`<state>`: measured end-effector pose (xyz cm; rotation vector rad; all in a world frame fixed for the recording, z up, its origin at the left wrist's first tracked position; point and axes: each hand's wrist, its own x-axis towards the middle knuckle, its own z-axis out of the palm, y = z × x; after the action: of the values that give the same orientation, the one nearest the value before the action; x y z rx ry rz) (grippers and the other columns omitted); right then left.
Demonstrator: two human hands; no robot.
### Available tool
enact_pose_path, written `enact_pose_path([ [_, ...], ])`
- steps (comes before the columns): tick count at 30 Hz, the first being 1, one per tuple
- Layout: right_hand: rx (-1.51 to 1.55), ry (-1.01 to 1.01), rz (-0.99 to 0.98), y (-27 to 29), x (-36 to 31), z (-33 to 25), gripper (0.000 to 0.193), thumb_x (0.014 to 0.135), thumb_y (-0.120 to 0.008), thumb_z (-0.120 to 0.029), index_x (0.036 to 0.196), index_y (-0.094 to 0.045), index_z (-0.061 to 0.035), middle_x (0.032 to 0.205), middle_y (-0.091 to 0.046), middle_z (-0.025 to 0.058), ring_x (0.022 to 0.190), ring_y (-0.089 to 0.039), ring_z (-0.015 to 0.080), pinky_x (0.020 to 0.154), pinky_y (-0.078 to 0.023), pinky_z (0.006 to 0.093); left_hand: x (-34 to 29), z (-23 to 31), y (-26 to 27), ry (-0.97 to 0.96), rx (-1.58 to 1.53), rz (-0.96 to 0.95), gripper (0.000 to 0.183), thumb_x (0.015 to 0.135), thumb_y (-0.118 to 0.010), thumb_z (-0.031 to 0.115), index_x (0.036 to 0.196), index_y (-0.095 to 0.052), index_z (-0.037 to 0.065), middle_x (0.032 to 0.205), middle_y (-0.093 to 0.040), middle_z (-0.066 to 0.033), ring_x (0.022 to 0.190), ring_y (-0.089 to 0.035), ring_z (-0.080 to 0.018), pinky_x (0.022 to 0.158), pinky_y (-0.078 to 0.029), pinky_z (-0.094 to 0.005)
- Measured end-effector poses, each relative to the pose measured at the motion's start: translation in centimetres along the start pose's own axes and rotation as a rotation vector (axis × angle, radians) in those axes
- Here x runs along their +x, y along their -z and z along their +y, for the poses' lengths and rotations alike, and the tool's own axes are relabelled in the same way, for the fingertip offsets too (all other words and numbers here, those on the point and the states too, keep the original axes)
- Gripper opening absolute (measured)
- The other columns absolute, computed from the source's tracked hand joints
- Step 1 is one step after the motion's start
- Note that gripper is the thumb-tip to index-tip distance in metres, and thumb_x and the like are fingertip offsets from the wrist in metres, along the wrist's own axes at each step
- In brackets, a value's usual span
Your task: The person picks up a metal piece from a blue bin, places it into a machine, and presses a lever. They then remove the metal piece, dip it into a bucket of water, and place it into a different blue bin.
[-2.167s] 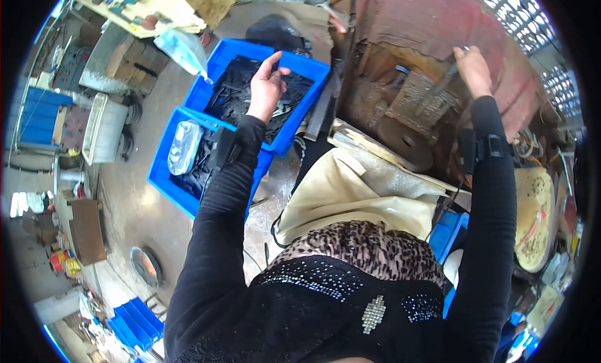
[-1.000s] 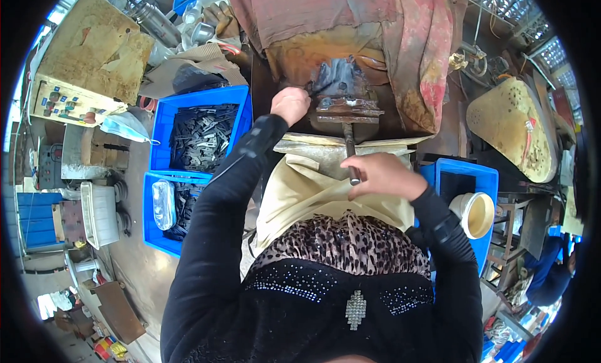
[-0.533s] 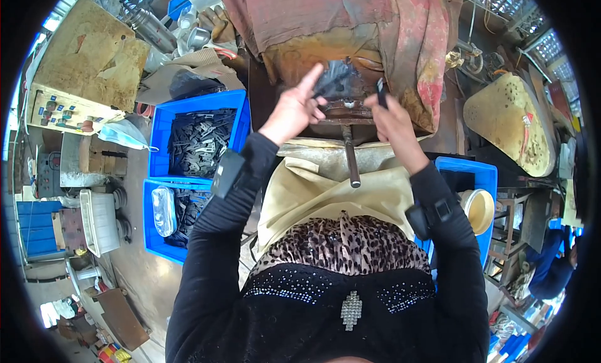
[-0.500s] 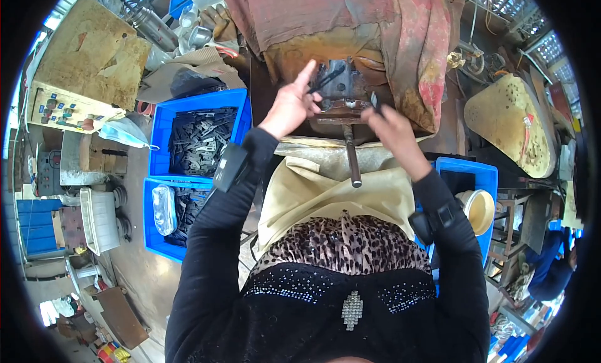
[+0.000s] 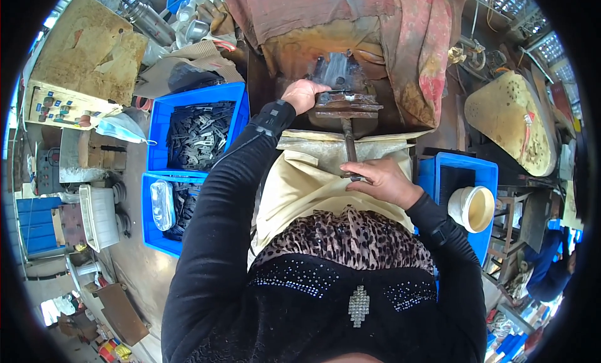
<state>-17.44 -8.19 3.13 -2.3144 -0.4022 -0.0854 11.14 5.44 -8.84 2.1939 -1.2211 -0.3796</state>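
Note:
My left hand [image 5: 302, 95] is closed at the left side of a rusty metal fixture [image 5: 350, 104]. Its thumb lies along one end of a thin dark metal strip [image 5: 340, 91], which rests across the top of the fixture. Just beyond it is a wet-looking grey metal surface [image 5: 338, 69] with a pale, blurred streak over it. A metal rod handle [image 5: 349, 139] runs from the fixture toward me. My right hand [image 5: 387, 180] is closed around its near end, thumb on top; the fingers hide part of the rod.
At left, two blue bins [image 5: 154, 138] hold many dark metal pieces; a clear plastic box [image 5: 163, 204] lies in the nearer one. A blue bin [image 5: 490, 175] with a cream bucket [image 5: 479, 209] stands at right. Reddish cloth [image 5: 416, 56] drapes around the fixture; cream cloth [image 5: 300, 188] covers my lap.
My left hand has lowered from an outstretched finger pose to the strip on the fixture. My right hand has come back from beside the fixture to the rod's end and closed on it.

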Motion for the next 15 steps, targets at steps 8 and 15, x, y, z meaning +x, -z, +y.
enact_pose_path([
  [8, -0.236, 0.069, -0.045, -1.0, -0.1, -0.5, 0.049, 0.072, -0.078, -0.016, 0.119, -0.062, -0.0173, 0.072, -0.059, 0.005, 0.063, -0.06, 0.0261, 0.055, -0.047, 0.0374, -0.3, -0.5, 0.8, -0.101, 0.094, -0.006, 0.051, 0.074, -0.053, -0.009, 0.117, -0.067, 0.015, 0.108, -0.066, -0.0178, 0.101, -0.064, -0.0345, 0.088, -0.05, -0.0381],
  [15, -0.256, 0.141, 0.019, -1.4, 0.1, 0.1, 0.05, 0.07, -0.078, -0.012, 0.117, -0.061, -0.0145, 0.069, -0.055, 0.0052, 0.06, -0.059, 0.0258, 0.052, -0.046, 0.0369, 0.1, -0.6, 0.9, -0.081, 0.104, -0.074, 0.052, 0.074, -0.052, -0.008, 0.118, -0.067, 0.014, 0.11, -0.066, -0.0176, 0.1, -0.063, -0.0356, 0.088, -0.05, -0.0386],
])
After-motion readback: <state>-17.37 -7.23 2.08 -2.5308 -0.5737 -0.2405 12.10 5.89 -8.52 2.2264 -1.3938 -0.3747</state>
